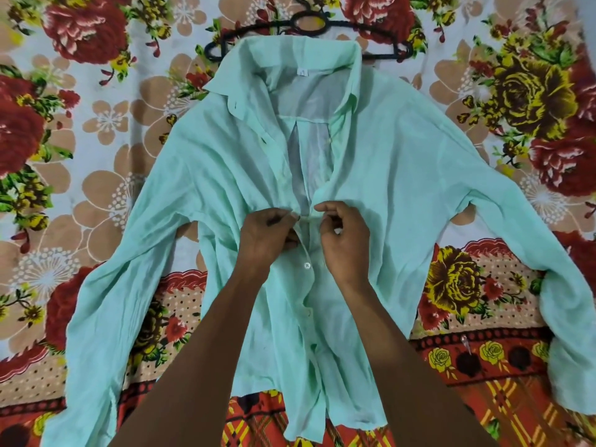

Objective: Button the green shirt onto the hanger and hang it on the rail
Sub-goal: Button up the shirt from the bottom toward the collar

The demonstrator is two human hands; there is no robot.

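Note:
The pale green shirt (pixel 380 175) lies flat on its back on a flowered bedsheet, sleeves spread to both sides. Its lower front is buttoned; a white button (pixel 307 265) shows just below my hands. The chest and collar (pixel 258 88) lie apart above. My left hand (pixel 267 235) pinches the left front edge at mid-chest. My right hand (pixel 343 238) pinches the right front edge facing it, the two edges almost meeting. A black hanger (pixel 306 25) lies beyond the collar, its lower part hidden under the shirt's neck.
The flowered bedsheet (pixel 96 130) covers the whole surface around the shirt. A red patterned border (pixel 483 366) runs along its near side. No rail shows in this view.

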